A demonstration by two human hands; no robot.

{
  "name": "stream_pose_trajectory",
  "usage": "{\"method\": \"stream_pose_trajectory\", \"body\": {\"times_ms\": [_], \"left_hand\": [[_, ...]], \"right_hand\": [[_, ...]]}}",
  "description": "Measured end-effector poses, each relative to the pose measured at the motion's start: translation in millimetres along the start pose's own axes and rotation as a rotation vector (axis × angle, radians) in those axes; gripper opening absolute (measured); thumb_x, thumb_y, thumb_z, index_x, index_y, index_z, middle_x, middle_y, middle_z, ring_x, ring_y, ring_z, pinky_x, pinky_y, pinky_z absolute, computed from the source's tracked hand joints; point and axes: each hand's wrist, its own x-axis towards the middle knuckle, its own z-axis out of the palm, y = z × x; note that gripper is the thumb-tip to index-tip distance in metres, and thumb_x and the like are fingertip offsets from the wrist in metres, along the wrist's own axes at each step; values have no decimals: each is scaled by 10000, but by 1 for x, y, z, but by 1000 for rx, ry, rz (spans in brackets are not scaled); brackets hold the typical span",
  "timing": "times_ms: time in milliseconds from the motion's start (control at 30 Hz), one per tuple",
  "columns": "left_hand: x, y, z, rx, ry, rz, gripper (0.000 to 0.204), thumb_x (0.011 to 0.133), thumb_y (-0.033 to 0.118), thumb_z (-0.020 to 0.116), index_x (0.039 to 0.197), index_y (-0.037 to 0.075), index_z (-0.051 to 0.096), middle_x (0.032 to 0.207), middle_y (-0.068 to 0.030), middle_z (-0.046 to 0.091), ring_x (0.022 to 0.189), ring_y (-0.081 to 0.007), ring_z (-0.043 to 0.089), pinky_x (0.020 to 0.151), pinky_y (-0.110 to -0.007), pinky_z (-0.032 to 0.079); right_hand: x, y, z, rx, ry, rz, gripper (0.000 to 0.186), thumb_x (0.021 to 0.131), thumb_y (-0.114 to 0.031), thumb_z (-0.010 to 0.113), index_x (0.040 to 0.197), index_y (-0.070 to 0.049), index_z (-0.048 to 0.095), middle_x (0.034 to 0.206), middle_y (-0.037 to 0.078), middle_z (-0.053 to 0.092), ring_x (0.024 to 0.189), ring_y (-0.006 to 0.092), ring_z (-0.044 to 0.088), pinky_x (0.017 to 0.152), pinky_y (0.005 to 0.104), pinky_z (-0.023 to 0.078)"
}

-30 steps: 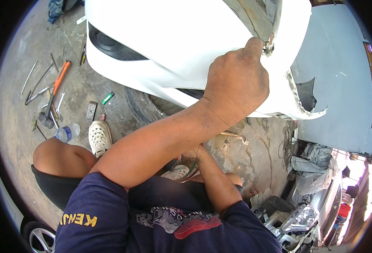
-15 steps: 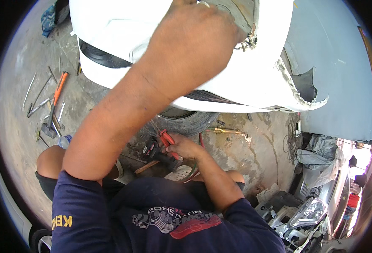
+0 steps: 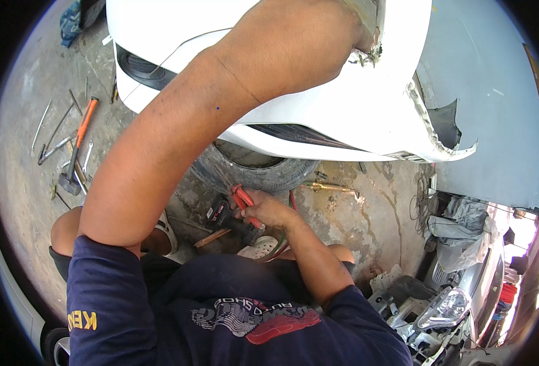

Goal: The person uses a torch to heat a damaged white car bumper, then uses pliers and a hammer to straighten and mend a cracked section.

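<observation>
A white car bumper [image 3: 318, 116] rests across a black tyre [image 3: 263, 174] in front of me. My left arm stretches up over it, and my left hand [image 3: 324, 36] is at the rough edge of an opening near the top. Its fingers are hidden by the back of the hand and the picture's edge. From behind that forearm a thin wire [image 3: 190, 41] runs leftward across the bumper. Low by the tyre, my right hand [image 3: 266, 208] is closed round red-handled pliers [image 3: 243, 198], jaws pointing up. A dark cordless power tool [image 3: 219, 213] lies just beside that hand.
An orange-handled hammer [image 3: 84, 125], wrenches and rods lie on the floor at left. A brass torch [image 3: 330, 187] lies right of the tyre. A headlight [image 3: 445, 308] and car parts are piled at lower right, below grey sheeting [image 3: 459, 222]. A grey-blue panel [image 3: 489, 122] stands at right.
My left hand has moved up and right, deeper against the opening's edge. The wire across the bumper's left has come into sight. My right hand stays with the pliers.
</observation>
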Motion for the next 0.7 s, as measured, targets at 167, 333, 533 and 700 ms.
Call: {"method": "stream_pose_trajectory", "body": {"times_ms": [167, 333, 533, 700], "left_hand": [[6, -3, 7, 13, -56, -74, 251, 940, 78, 551, 993, 84, 795, 916, -148, 758, 972, -330, 718, 1005, -571, 432], [8, -6, 9, -88, -45, -77, 266, 955, 88, 546, 1028, 92, 802, 918, -147, 760, 963, -322, 720, 1012, -576, 421], [4, -7, 19, -37, 31, -59, 259, 954, 91, 548, 1026, 93, 797, 916, -138, 759, 969, -318, 716, 1013, -587, 415], [6, -2, 9, -105, -4, -58, 260, 947, 96, 554, 1029, 112, 800, 902, -134, 749, 966, -327, 713, 1018, -589, 414]], "right_hand": [[-1, -6, -1, -34, -11, -5, 470, 947, 6, 627, 1410, -19, 555, 1207, 119, 675, 1042, 218, 719, 823, 357, 589], [0, -10, -1, -50, -10, 4, 373, 948, 3, 629, 1318, -18, 588, 1080, 128, 715, 940, 192, 701, 768, 335, 564], [1, -11, -2, -54, -20, 30, 365, 939, 22, 624, 1301, -14, 595, 1080, 131, 722, 907, 180, 689, 758, 329, 551], [3, 2, -2, -2, -19, -16, 365, 932, 31, 623, 1294, -8, 595, 1162, 115, 706, 999, 203, 709, 802, 348, 570]]}}
